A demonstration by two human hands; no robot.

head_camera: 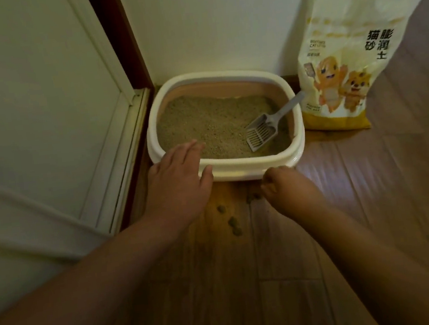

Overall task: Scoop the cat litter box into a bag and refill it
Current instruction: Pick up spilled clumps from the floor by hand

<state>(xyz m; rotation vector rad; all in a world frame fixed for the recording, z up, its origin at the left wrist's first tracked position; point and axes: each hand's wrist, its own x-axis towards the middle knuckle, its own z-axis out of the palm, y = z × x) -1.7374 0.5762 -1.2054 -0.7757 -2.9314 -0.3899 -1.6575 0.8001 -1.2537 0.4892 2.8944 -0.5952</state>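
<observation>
The fingers (193, 148) of my left hand (175, 177) lie straight and close together over the near-left rim of the box (235, 169), their tips reaching above the litter (212, 125), thumb against the outer wall. My right hand (288, 188) sits just in front of the box's near rim, its fingers curled inward; I cannot tell whether they pinch anything.

The box stands on the wooden floor (372, 197) in the corner, against the wall and beside a door frame (124, 39). The scoop (265, 129) lies inside it at the right, slotted head down on the litter, handle leaning up over the right rim, well apart from my left fingertips and beyond my right hand.

A few dark clumps (235, 225) lie on the floor between my two wrists, just in front of the box. The litter bag (344, 67) stands upright right of the box, leaning on the wall.
</observation>
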